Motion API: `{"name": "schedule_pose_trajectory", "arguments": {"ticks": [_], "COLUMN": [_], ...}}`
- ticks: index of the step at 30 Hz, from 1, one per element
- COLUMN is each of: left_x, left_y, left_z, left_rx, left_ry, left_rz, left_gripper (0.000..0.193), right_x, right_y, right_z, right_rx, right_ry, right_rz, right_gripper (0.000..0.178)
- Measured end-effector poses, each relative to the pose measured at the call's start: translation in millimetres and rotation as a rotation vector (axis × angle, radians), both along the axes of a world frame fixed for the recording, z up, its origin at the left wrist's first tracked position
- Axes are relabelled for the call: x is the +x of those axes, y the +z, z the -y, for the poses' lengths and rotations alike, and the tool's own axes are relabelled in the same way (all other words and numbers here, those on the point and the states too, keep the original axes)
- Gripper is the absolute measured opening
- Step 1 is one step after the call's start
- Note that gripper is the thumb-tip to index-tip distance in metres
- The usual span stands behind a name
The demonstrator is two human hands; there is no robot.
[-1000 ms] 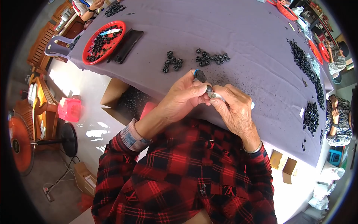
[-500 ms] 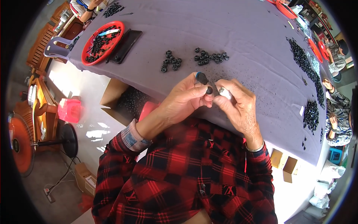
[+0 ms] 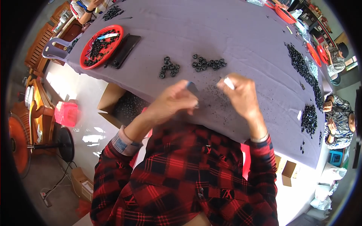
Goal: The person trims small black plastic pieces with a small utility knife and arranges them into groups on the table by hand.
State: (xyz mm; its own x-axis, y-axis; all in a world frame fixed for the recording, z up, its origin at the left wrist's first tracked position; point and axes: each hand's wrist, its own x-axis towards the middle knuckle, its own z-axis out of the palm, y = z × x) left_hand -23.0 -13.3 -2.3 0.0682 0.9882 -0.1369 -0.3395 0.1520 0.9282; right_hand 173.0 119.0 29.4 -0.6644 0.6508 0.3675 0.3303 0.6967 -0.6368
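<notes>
My left hand [image 3: 169, 102] is over the near edge of the purple-grey tablecloth, smeared by motion. A dark cover with a blue band [image 3: 191, 87] sits on its index finger. Whether a part is still between its fingers cannot be made out. To the right, my right hand [image 3: 243, 96] is closed around a small white object [image 3: 229, 83], perhaps a tool's handle; its kind does not show. Beyond my hands lie two groups of small round black parts, one on the left [image 3: 169, 67] and one in the middle [image 3: 208, 64]. Fine black crumbs [image 3: 217, 96] dot the cloth between my hands.
A red tray [image 3: 83, 56] of black parts stands far left beside a black phone-like slab [image 3: 126, 49]. Below the table edge is a cardboard box [image 3: 107, 98] of black parts. Black heaps [image 3: 309, 119] line the right side, where other people [image 3: 337, 116] sit.
My hands have drawn apart, the left toward the lower left and the right slightly up. The round black part pinched in my left hand before is no longer distinguishable. The view has shifted slightly.
</notes>
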Motion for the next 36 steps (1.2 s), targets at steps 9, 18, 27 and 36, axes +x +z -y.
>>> {"name": "schedule_pose_trajectory", "arguments": {"ticks": [9,18,27,36], "left_x": [-48,-36,20,25], "left_y": [-37,-17,14,14], "left_z": [-14,-18,-16,-8], "left_rx": [0.363,0.327,0.189,0.171], "left_ry": [0.602,0.72,0.027,-0.016], "left_rz": [-1.122,-1.138,0.316,0.359], "left_gripper": [0.026,0.024,0.033,0.031], "right_x": [-18,-18,-17,-10], "right_y": [-29,-7,17,22], "right_z": [-85,-58,38,43], "right_rx": [0.191,-0.056,-0.581,-0.387], "right_ry": [-0.121,-0.067,0.298,0.296], "right_rz": [0.225,0.032,-0.467,-0.358], "right_gripper": [0.015,0.012,0.011,0.015]}}
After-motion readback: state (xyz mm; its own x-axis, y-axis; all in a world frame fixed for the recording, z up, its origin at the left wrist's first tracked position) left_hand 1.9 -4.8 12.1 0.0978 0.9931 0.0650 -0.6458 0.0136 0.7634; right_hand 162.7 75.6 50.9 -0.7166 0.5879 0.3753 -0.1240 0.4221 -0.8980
